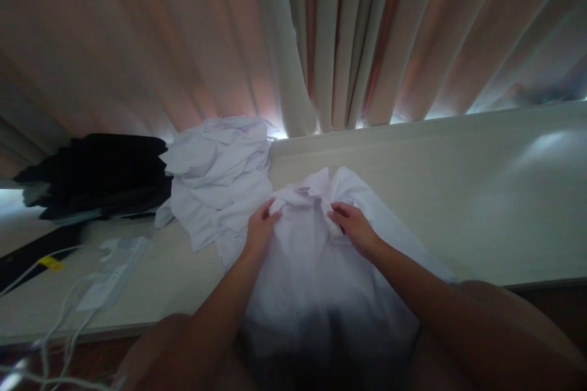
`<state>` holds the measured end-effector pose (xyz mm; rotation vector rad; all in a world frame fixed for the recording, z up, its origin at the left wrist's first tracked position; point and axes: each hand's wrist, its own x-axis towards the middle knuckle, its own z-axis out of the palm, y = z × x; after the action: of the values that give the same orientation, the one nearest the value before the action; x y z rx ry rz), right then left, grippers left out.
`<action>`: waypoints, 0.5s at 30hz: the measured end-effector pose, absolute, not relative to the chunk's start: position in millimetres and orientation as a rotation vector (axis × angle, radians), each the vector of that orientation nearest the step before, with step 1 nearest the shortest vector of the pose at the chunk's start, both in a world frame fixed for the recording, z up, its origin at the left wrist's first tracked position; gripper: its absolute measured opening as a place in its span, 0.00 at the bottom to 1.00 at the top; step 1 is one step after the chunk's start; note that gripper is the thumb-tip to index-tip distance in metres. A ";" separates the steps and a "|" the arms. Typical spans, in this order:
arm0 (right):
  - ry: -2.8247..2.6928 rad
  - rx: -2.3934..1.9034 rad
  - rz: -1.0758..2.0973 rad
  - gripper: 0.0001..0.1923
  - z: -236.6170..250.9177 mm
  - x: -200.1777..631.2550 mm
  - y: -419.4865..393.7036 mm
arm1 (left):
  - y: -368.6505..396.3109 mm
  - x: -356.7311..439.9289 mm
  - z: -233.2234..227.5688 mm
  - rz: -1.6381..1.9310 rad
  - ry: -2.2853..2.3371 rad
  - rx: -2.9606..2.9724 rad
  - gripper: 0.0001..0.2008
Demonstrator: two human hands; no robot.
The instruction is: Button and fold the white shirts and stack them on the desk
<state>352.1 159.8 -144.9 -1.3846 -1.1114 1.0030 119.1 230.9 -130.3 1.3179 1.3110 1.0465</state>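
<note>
A white shirt (316, 269) lies spread over the near edge of the pale table (458, 208), its collar end pointing away from me. My left hand (260, 227) pinches the fabric at the left of the collar. My right hand (351, 225) grips the fabric at the right of the collar, near the placket. The lower part of the shirt hangs down toward my lap and falls into shadow.
A crumpled heap of white garments (220, 171) sits left of the shirt. Behind it lies a pile of black clothes (98, 174). A white power strip (114, 269) with cables rests at the left front. Curtains (321, 36) hang along the back.
</note>
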 end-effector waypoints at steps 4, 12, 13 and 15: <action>-0.945 -1.286 1.152 0.17 -147.4 345.8 154.8 | 207.6 113.4 -119.7 0.962 1.092 1.063 0.26; -0.747 -1.045 1.412 0.12 -131.6 336.7 153.7 | 206.0 83.8 -124.5 0.759 1.372 1.495 0.12; -0.692 -1.018 1.398 0.11 -129.0 341.8 158.1 | 213.8 76.0 -124.1 0.760 1.482 1.581 0.08; -0.606 -0.965 1.338 0.10 -123.4 357.8 168.4 | 228.8 60.4 -119.4 0.767 1.638 1.685 0.04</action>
<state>357.8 168.4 -123.4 -0.9646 -0.6058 1.3378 60.4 228.8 -119.4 1.6847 1.6375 0.7669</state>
